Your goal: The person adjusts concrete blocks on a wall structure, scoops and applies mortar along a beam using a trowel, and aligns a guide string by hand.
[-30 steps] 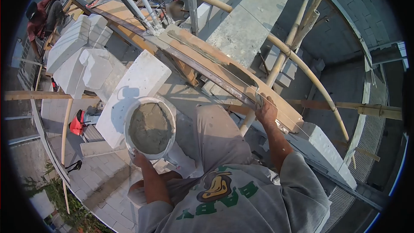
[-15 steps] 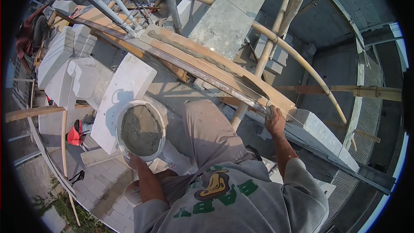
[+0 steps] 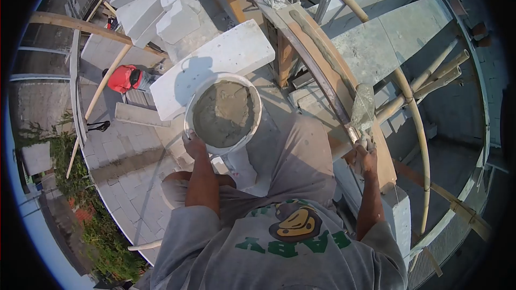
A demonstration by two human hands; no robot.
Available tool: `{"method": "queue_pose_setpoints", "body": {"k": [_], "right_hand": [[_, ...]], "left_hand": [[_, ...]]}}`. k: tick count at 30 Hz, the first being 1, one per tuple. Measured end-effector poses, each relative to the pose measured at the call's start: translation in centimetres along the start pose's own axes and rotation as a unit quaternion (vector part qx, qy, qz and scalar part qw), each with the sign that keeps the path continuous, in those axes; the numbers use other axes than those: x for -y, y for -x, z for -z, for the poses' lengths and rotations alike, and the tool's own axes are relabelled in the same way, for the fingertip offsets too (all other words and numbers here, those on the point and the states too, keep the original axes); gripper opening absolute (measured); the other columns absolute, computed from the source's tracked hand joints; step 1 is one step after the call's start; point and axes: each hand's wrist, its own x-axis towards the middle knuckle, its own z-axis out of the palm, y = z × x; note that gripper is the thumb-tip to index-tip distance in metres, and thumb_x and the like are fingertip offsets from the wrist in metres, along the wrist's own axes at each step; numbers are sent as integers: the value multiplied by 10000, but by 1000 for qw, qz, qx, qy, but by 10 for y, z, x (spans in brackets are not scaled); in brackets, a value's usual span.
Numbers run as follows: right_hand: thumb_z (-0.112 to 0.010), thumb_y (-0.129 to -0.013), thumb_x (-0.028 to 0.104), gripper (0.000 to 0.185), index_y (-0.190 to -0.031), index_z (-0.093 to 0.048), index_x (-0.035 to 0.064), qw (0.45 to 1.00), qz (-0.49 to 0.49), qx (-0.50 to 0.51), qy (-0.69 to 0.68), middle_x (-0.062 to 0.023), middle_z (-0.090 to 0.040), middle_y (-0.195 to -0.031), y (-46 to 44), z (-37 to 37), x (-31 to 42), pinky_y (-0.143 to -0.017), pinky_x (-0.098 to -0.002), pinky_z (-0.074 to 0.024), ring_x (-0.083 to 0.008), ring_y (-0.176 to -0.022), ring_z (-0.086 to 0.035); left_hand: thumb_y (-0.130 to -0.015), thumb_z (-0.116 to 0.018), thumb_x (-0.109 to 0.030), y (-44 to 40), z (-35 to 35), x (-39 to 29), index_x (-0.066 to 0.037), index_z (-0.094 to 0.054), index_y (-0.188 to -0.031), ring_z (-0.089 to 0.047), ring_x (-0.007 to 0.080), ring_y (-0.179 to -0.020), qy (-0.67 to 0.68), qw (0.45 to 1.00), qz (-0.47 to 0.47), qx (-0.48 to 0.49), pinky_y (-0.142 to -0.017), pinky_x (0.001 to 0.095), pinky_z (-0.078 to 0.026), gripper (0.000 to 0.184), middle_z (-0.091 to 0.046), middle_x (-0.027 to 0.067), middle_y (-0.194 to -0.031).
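- Head view: a white bucket (image 3: 258, 111) sits before the person's lap, filled with grey mortar (image 3: 223, 111).
- Left hand (image 3: 195, 145) is closed on the bucket's rim at its near left side; some of the fingers are hidden.
- Right hand (image 3: 367, 158), to the right of the bucket and a little nearer the person, is wrapped around the handle of a trowel (image 3: 363, 104).
- The trowel's blade points away from the person, over a tan board (image 3: 386, 162) to the right of the bucket; whether it touches the board cannot be told.
- A strip of mortar (image 3: 322, 45) lies along the board, beyond and to the right of the bucket.
- Just beyond the bucket lies a long white block (image 3: 242, 48), with the bucket's shadow on it.
- More white blocks (image 3: 142, 13) are piled farther off, beyond and left of the bucket.
- Bamboo poles (image 3: 419, 150) stand well to the bucket's right.
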Motion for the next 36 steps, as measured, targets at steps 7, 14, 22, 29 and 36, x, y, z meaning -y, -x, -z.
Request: {"method": "queue_pose_setpoints", "body": {"k": [7, 14, 22, 29, 36], "right_hand": [[-632, -797, 217, 296, -1021, -568, 34, 952, 30, 247, 176, -80, -592, -720, -44, -99, 79, -505, -291, -465, -156, -596, -583], [-639, -748, 220, 346, -1029, -608, 20, 654, 337, 255, 628, -164, -669, -919, -12, -265, 157, -769, -406, -512, -316, -889, -652], [-610, -734, 155, 228, -912, -700, 45, 582, 276, 314, 697, -137, -684, -939, -5, -368, 109, -744, -388, -530, -286, -884, -668], [-591, -716, 223, 289, -917, -708, 52, 604, 229, 379, 663, -186, -668, -965, 21, -391, 71, -800, -402, -513, -317, -949, -644], [-605, -737, 282, 363, -980, -673, 21, 665, 176, 394, 609, -221, -649, -980, 5, -350, 103, -803, -429, -494, -357, -948, -628]], "left_hand": [[-872, -552, -383, 8, 7, -10, -69, -546, -1236, -576, 374, -1045, -8, 1000, 21, -22, -892, 410, -442, 482, -604, 198, -1144], [-860, -583, -393, -4, -7, 18, -33, -563, -1205, -590, 365, -1020, 51, 998, 26, -17, -876, 409, -447, 499, -612, 220, -1113], [-873, -597, -304, -1, -6, 6, -29, -605, -1143, -626, 271, -823, 93, 995, -5, -43, -762, 366, -472, 385, -662, 159, -932], [-862, -591, -331, 7, 4, -8, -95, -596, -1187, -624, 315, -921, 79, 996, 44, -26, -814, 391, -463, 401, -657, 155, -1019], [-864, -592, -309, 8, 5, -12, -87, -589, -1194, -619, 320, -938, 88, 994, 57, -17, -816, 388, -461, 398, -652, 156, -1041]]}}
